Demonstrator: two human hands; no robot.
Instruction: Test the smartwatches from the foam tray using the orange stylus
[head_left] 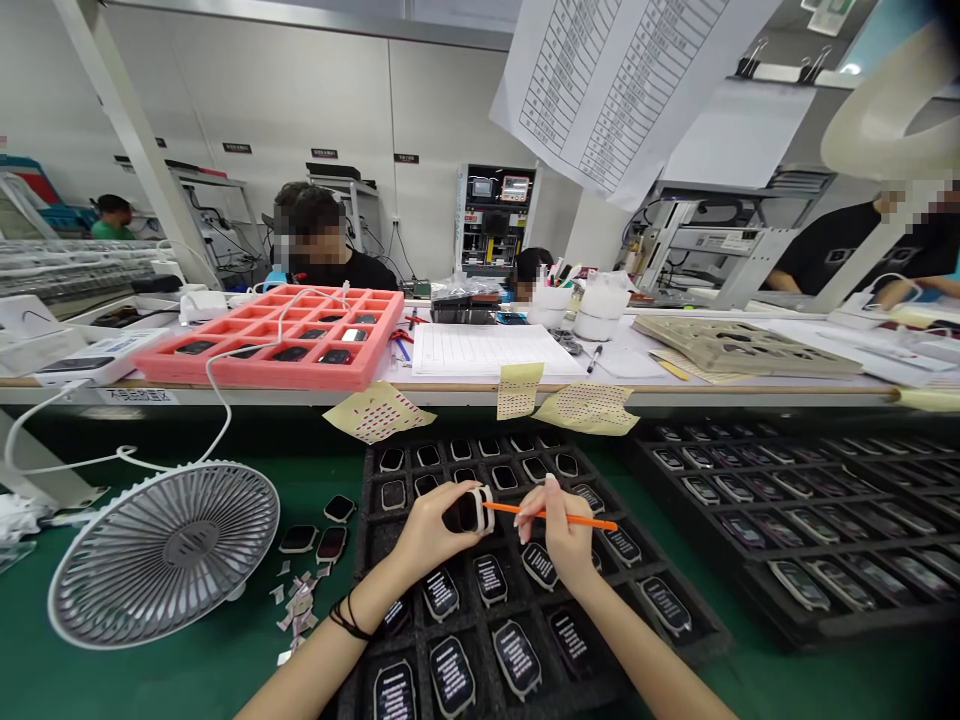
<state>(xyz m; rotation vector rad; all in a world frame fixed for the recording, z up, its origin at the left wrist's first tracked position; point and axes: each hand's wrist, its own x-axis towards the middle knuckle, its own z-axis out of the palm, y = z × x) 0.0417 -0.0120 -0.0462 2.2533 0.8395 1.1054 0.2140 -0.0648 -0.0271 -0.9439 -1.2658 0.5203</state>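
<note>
Between the thumb and fingers of my left hand point(435, 525) is a smartwatch point(471, 512) without a strap, held on edge above a black foam tray point(469, 640). My right hand point(561, 530) pinches a thin orange stick point(581, 520), whose tip points left and meets the watch's side. Whether the tip presses on it or only hovers there, I cannot tell. Below both hands, the tray's compartments hold several watches, many with lit screens of white text, such as one watch point(517, 655) near the front.
A white fan point(165, 555) stands at left, beside loose watches point(298, 538) and small scraps point(298, 605). Another black tray point(757, 600) of watches lies at right. On the shelf are a pink foam tray point(262, 370) and papers point(480, 350). Several people sit beyond.
</note>
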